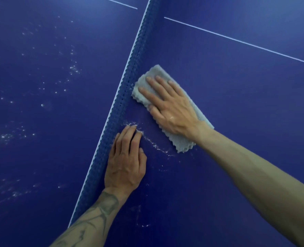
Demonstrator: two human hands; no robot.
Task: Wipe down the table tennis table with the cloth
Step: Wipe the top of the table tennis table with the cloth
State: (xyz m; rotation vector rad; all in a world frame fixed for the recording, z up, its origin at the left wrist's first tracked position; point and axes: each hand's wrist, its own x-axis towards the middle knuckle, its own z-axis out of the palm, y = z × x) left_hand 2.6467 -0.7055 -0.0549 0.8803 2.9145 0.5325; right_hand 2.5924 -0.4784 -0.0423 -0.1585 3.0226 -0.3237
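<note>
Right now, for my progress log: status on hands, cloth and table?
Right hand flat on grey cloth beside the net. Left hand open on table, fingertips at white smear. Specks beyond net unwiped.

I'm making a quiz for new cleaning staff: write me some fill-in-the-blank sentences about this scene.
The right hand presses a grey ____ flat onto the table tennis table.
That fabric lies beside the blue ____.
The left hand rests on the table, holding ____.
Missing words: cloth; net; nothing.
</note>
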